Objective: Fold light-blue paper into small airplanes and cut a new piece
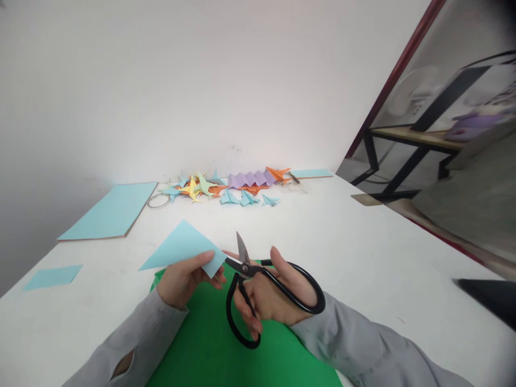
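A folded piece of light blue paper (181, 244) is pinched in my left hand (187, 277), with the thumb on top near its right end. My right hand (274, 293) has its fingers through the black handles of a pair of scissors (246, 269). The scissor blades stand apart and point left; the lower blade's tip is at the paper's right edge. Whether that blade touches the paper I cannot tell. Below both hands lies a green sheet (209, 344) at the table's near edge.
Folded paper planes and birds (197, 185) in several colours lie along the wall, beside a pleated purple paper (250, 179). At the left are a stack of blue sheets (113, 209) and a small blue piece (54, 277). A wire ring (159, 201) lies near the stack.
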Tool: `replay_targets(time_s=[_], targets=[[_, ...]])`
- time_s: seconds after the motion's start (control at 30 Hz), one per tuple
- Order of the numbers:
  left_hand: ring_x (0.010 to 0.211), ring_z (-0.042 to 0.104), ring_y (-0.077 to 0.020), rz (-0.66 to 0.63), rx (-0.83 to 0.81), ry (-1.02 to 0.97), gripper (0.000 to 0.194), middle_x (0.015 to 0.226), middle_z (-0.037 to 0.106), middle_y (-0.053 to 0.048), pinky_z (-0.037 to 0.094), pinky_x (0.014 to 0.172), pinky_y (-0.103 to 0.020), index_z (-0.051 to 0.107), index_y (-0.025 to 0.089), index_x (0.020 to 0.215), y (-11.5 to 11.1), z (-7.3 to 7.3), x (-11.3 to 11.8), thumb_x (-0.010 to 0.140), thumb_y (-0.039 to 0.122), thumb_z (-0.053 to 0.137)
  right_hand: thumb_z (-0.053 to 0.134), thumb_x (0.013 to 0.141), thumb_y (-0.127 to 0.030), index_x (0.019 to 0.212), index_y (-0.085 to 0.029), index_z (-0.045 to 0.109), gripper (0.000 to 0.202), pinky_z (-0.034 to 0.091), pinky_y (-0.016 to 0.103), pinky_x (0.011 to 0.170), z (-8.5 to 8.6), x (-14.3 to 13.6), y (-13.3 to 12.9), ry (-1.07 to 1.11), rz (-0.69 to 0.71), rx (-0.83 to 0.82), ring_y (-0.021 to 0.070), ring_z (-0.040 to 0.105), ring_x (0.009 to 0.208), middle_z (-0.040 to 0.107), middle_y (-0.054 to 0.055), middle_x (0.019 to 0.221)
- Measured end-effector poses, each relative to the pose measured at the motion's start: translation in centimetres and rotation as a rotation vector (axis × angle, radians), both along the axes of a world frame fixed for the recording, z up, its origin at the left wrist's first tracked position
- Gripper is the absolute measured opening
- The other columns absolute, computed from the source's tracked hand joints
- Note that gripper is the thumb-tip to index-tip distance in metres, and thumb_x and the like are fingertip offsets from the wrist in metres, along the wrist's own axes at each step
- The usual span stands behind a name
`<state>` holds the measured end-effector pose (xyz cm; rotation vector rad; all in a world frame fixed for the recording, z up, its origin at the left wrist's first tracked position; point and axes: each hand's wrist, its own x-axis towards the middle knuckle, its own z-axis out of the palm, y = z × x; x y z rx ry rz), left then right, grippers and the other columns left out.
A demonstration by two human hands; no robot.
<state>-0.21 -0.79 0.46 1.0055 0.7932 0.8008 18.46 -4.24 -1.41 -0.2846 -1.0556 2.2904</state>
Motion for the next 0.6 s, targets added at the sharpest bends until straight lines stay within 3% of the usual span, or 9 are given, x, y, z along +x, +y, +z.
replay_targets(time_s=[0.27,0.6], targets=[[0.052,0.059,-0.0166,-0.065,0.019,0.029,0.027,0.059,0.062,-0.006,0.047,0.047,-0.026,0.070,0.011,0.088,-0.10,-0.33,0.14,0.073,0.031,0.059,0.011,0.075,-0.073,0.125,-0.013,0.031,0.081,0.042,0.036,0.055,-0.25,-0.02,-0.09,0.018,0.038,-0.018,0.0159,0.053,0.051,0.055,0.004,0.068],[0.052,0.059,-0.0163,-0.059,-0.034,0.004,0.026,0.059,0.062,-0.005,0.047,0.047,-0.024,0.070,0.011,0.086,-0.20,-0.50,0.27,0.073,0.030,0.060,0.002,0.075,-0.072,0.117,-0.010,0.037,0.083,0.041,0.032,0.049,-0.34,-0.27,-0.04,0.039,0.010,-0.052,0.0154,0.051,0.048,0.055,0.005,0.065]])
